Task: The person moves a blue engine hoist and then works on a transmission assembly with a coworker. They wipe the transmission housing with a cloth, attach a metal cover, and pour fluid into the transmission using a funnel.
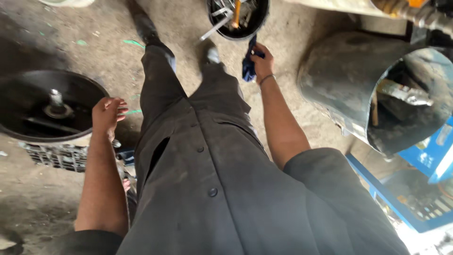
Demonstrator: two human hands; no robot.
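fingers (260,55) of the right hand (262,62) pinch a dark blue rag (248,63), hanging lengthwise just below the black tool bucket (238,19) ahead. left hand (107,113) hangs loosely spread, empty, beside the round black drum (28,106).

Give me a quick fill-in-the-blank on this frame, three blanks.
1. The right hand grips a dark ____ rag.
2. The left hand is open and holds ____.
3. The round black tub ahead of the feet holds metal ____.

Missing words: blue; nothing; tools
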